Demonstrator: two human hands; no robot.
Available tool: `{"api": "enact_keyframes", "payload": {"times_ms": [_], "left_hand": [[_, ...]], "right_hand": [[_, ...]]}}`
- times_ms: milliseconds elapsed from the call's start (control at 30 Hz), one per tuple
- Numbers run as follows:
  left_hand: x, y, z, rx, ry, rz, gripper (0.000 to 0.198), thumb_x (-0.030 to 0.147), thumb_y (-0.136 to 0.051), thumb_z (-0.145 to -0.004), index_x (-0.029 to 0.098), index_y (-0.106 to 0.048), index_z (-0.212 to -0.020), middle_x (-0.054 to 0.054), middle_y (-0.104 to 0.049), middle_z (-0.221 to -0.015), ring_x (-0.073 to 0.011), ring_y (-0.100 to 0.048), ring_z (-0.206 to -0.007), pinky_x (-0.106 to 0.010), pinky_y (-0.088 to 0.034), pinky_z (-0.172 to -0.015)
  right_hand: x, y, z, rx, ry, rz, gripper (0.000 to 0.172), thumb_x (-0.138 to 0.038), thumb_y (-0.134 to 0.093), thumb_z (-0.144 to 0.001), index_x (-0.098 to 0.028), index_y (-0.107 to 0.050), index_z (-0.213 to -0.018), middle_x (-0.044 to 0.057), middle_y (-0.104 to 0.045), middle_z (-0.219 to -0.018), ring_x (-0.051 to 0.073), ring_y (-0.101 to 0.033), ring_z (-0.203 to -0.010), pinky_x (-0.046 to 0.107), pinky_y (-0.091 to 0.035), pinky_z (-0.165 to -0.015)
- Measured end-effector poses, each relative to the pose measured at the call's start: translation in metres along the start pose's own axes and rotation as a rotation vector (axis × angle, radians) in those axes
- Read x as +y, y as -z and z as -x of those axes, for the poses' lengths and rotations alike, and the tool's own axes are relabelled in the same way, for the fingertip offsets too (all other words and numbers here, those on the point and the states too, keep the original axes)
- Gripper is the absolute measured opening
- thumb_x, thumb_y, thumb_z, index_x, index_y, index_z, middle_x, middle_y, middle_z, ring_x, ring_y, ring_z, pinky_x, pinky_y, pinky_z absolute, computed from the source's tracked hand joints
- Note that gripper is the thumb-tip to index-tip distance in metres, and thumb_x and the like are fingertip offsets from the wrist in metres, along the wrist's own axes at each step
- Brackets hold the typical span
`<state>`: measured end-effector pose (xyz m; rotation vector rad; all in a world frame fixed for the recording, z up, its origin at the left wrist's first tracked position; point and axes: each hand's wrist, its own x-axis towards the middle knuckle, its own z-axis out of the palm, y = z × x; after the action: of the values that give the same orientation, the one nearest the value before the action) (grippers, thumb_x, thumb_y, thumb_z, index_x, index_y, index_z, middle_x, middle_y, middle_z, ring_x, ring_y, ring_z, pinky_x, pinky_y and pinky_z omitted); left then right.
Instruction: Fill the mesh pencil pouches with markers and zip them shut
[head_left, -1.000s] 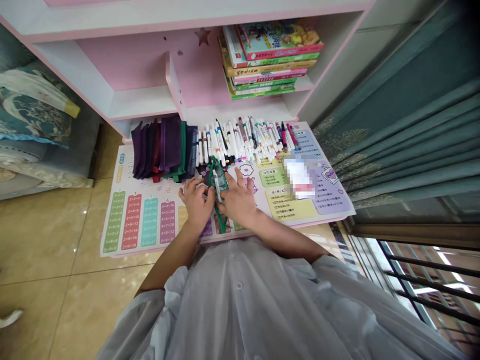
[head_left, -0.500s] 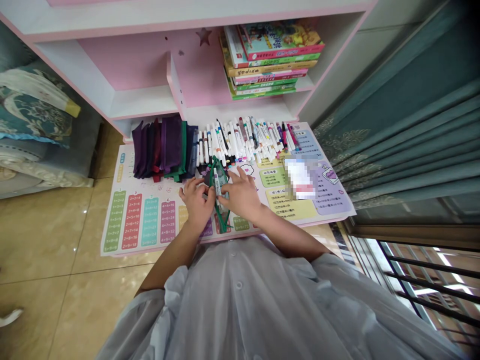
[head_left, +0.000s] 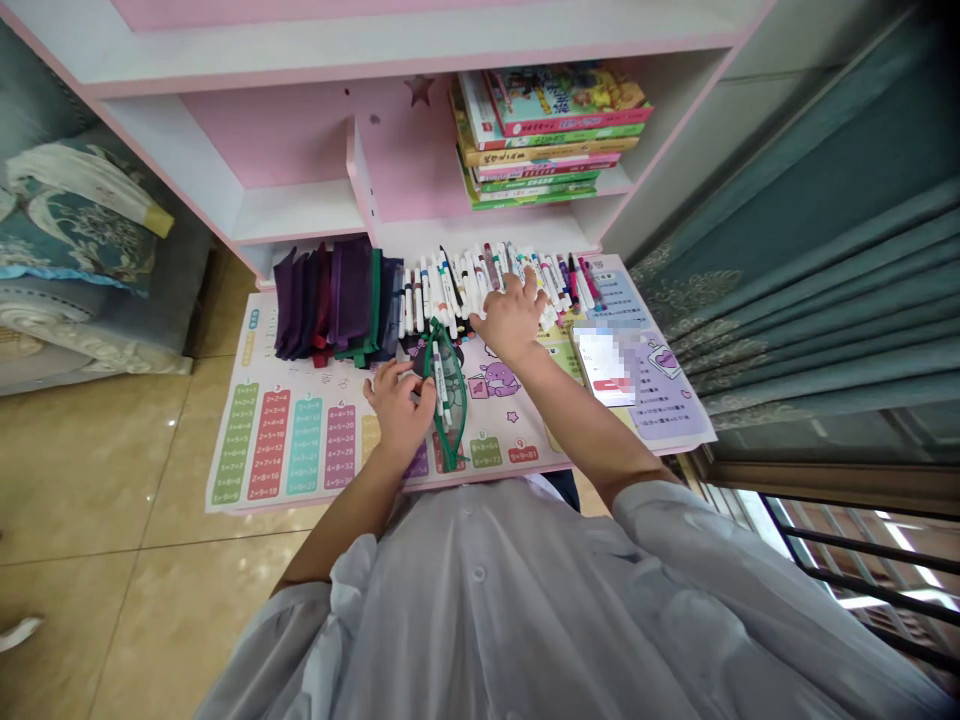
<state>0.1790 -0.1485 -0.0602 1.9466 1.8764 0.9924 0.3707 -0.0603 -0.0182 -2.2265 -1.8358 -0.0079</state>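
Note:
A green-edged mesh zip pouch [head_left: 454,405] lies on the desk in front of me, with a white marker [head_left: 440,380] inside its opening. My left hand [head_left: 403,408] pinches the pouch's left edge between thumb and forefinger. Over the long row of markers [head_left: 427,290], my right hand [head_left: 514,322] reaches out with its fingers spread; no marker shows in it. Whether its fingertips touch the markers is unclear. Several dark purple, red, green and navy pouches [head_left: 351,290] stand bunched left of the markers.
A printed mat [head_left: 247,420] covers the desk. A phone with a blurred screen [head_left: 604,365] lies to the right. Behind the markers rises a pink-and-white shelf [head_left: 292,215] holding stacked books [head_left: 551,150]. A teal curtain [head_left: 810,250] hangs at right.
My right hand has left the pouch and moved up and right to the row of markers. My left hand stays at the pouch's edge. The view has shifted slightly.

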Motion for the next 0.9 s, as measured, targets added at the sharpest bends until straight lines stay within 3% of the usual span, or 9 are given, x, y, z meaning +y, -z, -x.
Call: {"api": "enact_keyframes", "payload": {"times_ms": [300, 533, 700, 900], "left_hand": [[-0.002, -0.002, 0.001, -0.01, 0.002, -0.005, 0.022, 0.029, -0.063, -0.086, 0.022, -0.062, -0.065, -0.007, -0.072, -0.115, -0.0315, -0.054, -0.131, -0.059, -0.027, -0.114], [-0.003, -0.002, 0.0, 0.005, -0.011, 0.0, 0.022, 0.029, -0.063, -0.085, 0.022, -0.06, -0.064, -0.007, -0.073, -0.113, -0.0321, -0.055, -0.129, -0.059, -0.028, -0.112], [-0.002, -0.003, 0.0, 0.017, -0.021, 0.013, 0.024, 0.029, -0.062, -0.086, 0.021, -0.058, -0.063, -0.007, -0.073, -0.113, -0.031, -0.056, -0.128, -0.058, -0.028, -0.112], [-0.001, -0.002, 0.001, 0.002, -0.012, 0.0, 0.023, 0.029, -0.062, -0.085, 0.022, -0.057, -0.064, -0.008, -0.073, -0.113, -0.0322, -0.054, -0.131, -0.059, -0.027, -0.113]], "right_hand": [[-0.002, -0.009, -0.006, -0.021, -0.008, 0.02, 0.025, -0.03, -0.063, -0.087, -0.013, -0.078, -0.096, 0.02, -0.051, -0.152, 0.046, -0.027, -0.151, 0.069, -0.029, -0.116], [0.002, -0.008, 0.002, 0.066, 0.001, -0.053, 0.02, -0.024, -0.06, -0.083, -0.014, -0.077, -0.088, 0.018, -0.051, -0.152, 0.045, -0.028, -0.151, 0.071, -0.029, -0.116], [0.006, 0.01, 0.031, 0.195, 0.022, -0.159, 0.021, -0.025, -0.055, -0.084, -0.018, -0.071, -0.072, 0.013, -0.055, -0.149, 0.045, -0.032, -0.149, 0.07, -0.034, -0.113], [0.003, 0.036, 0.097, 0.239, 0.196, -0.319, 0.023, -0.029, -0.063, -0.08, -0.021, -0.061, -0.058, 0.012, -0.06, -0.143, 0.044, -0.035, -0.149, 0.064, -0.04, -0.11]]}}
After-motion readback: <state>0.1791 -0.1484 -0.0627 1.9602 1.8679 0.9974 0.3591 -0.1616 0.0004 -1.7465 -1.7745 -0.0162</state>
